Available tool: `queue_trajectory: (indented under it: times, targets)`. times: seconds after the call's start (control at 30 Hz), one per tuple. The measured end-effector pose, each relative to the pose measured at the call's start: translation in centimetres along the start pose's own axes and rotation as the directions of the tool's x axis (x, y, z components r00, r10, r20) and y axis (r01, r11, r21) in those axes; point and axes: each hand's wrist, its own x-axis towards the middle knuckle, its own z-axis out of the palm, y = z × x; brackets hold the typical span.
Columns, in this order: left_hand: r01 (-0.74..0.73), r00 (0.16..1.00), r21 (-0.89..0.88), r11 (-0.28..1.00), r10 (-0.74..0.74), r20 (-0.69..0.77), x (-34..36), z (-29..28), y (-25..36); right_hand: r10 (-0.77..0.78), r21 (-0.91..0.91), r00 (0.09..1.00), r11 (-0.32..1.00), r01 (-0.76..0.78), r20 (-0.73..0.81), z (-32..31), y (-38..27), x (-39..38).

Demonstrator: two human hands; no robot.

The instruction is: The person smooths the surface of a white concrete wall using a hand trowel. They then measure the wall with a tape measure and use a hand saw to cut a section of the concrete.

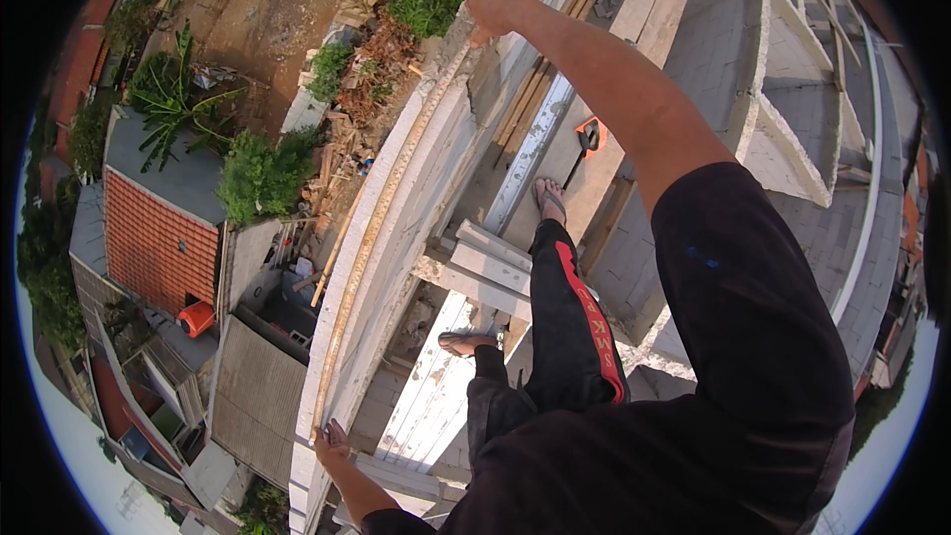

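A long, thin tan strip point(369, 238), mottled along its face, runs lengthwise on the top of a pale wall point(342, 282); it looks bowed in this view. At its far end my right hand point(500, 12) is closed, with fingertips pressed at the strip and the wall's broken edge. My left hand point(334, 444) is at the near end, its thumb and fingers around the strip's tip. A grey, rough patch of wall point(482, 79) shows under the far end.
My sandalled feet stand on a plank point(426, 416) and boards. An orange-and-black handled tool point(591, 136) lies near the far foot. Stacked pale beams point(485, 263) cross between the feet. Beyond the wall is a deep drop to a tiled roof point(158, 233) and debris. Concrete ribs point(763, 69) rise at right.
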Motion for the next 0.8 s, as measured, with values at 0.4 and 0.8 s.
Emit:
queue_trajectory:
  times: [0.4,0.8]
  targets:
    - [-0.019,1.0,-0.073,0.997,0.02,0.005,0.9,-1.0,0.2,-0.005,0.004,1.0,1.0,0.005,0.005,-0.7,-0.5,-0.4]
    - [-0.028,0.999,-0.073,0.997,0.03,0.027,0.9,-1.5,0.0,-0.026,-0.004,0.999,1.0,0.026,0.02,-1.3,-0.8,-0.4]
